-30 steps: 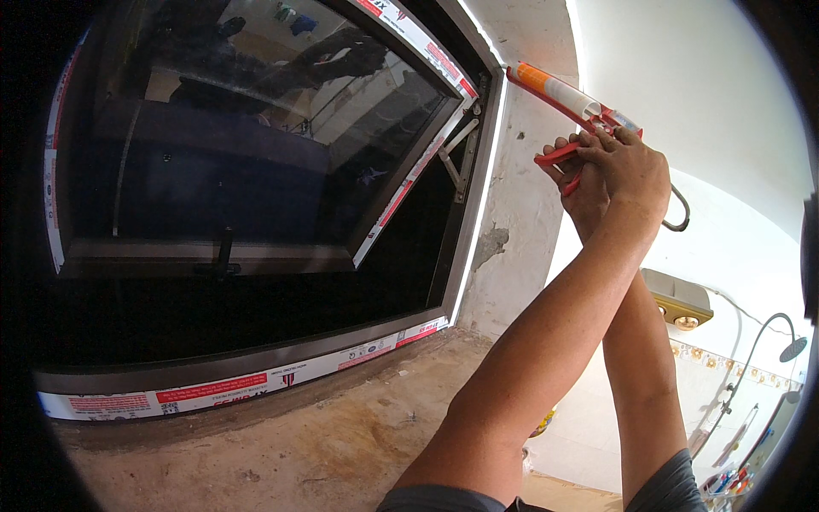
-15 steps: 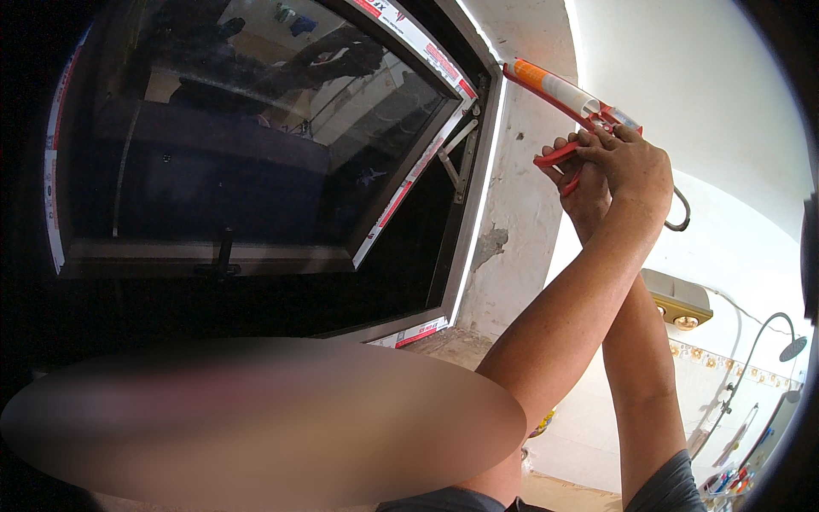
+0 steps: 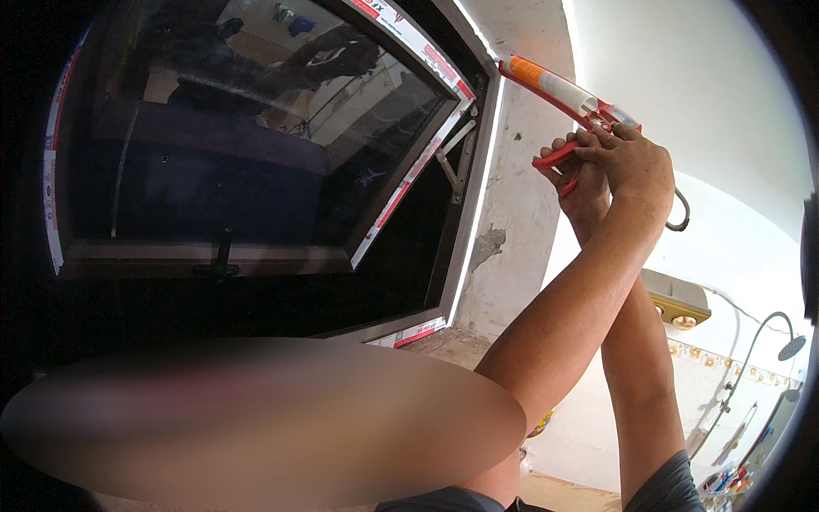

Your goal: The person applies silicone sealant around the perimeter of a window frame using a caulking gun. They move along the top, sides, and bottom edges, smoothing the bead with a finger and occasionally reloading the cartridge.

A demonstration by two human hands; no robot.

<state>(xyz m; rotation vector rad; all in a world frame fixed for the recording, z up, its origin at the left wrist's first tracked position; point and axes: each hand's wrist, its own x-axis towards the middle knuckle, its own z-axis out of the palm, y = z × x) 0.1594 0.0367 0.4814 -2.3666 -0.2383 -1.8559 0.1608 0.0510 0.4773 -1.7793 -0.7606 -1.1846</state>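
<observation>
A red caulking gun [image 3: 546, 92] with an orange-and-white tube is raised at the upper right. Its front end lies at the seam between the dark window frame [image 3: 479, 162] and the plastered wall [image 3: 520, 183]. My right hand [image 3: 584, 189] is wrapped round the red handle and trigger. Over the gun's rear part my left hand [image 3: 636, 166] is closed, its forearm crossing in front of the right one. The gun's bent rod end [image 3: 682, 212] sticks out behind the left wrist. A bright white line runs along the frame's edge.
A tilted-out window sash [image 3: 213, 256] with dark glass and printed protective tape fills the left, held by a metal stay arm [image 3: 452, 154]. At the right are a gold-coloured heater lamp [image 3: 682, 314], a shower head [image 3: 792, 347] and tiled wall. A blurred patch covers the lower left.
The gun's front end has shifted slightly up and left along the seam. Both hands keep their hold, nearly still.
</observation>
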